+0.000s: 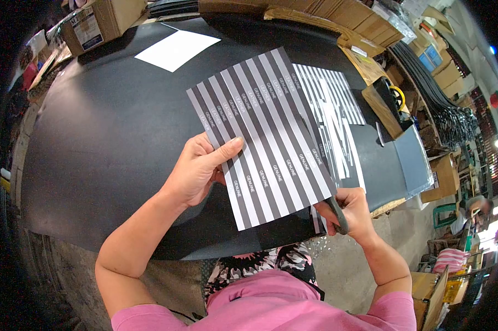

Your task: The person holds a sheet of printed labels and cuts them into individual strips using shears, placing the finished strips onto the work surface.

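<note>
A striped black-and-white sheet printed with "GENUINE LEATHER" is held up over the black table. My left hand pinches its left edge, thumb on top and fingers behind. At the sheet's lower right corner my right hand is closed round the dark handles of scissors; the blades are mostly hidden by the sheet. Behind it to the right lie cut white strips and another striped sheet.
A blank white sheet lies at the back of the black tabletop. Cardboard boxes stand at the back left. A tape dispenser sits at the right, near a grey-blue sheet. A person is at the far right.
</note>
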